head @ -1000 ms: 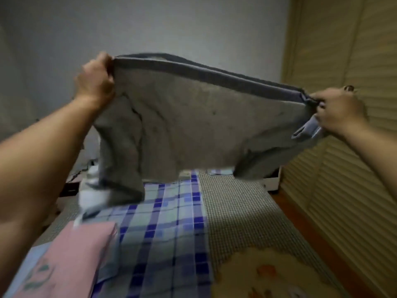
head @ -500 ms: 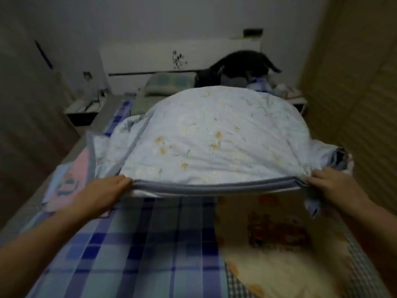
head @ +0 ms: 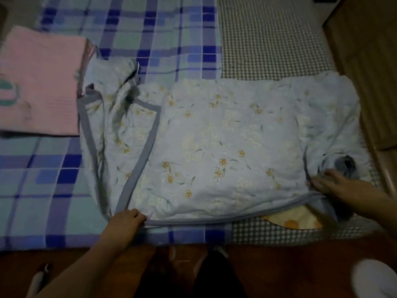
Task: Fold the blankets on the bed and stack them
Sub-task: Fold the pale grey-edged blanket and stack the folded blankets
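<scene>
A light blue floral blanket [head: 225, 147] with a grey-blue trim lies folded over on the bed, its left part bunched and creased. My left hand [head: 126, 220] grips the trimmed near-left corner with curled fingers. At the near-right corner my right hand [head: 335, 183] rests on the blanket with its fingers stretched out flat. A folded pink blanket [head: 38, 82] lies to the left, touching the floral one's left edge. Underneath both is a blue plaid blanket [head: 150, 35] spread flat.
A brown-and-white checked bed cover [head: 268, 39] shows at the right, and a yellow-orange patterned cloth [head: 294, 220] peeks out under the floral blanket's near-right edge. The wooden floor [head: 279, 265] runs along the bed's near side. A blurred white object [head: 376, 278] is at the bottom right.
The floral blanket was held up in the air, then swung down and out; now it lies flat on the bed. Both hands came down with it to the near edge.
</scene>
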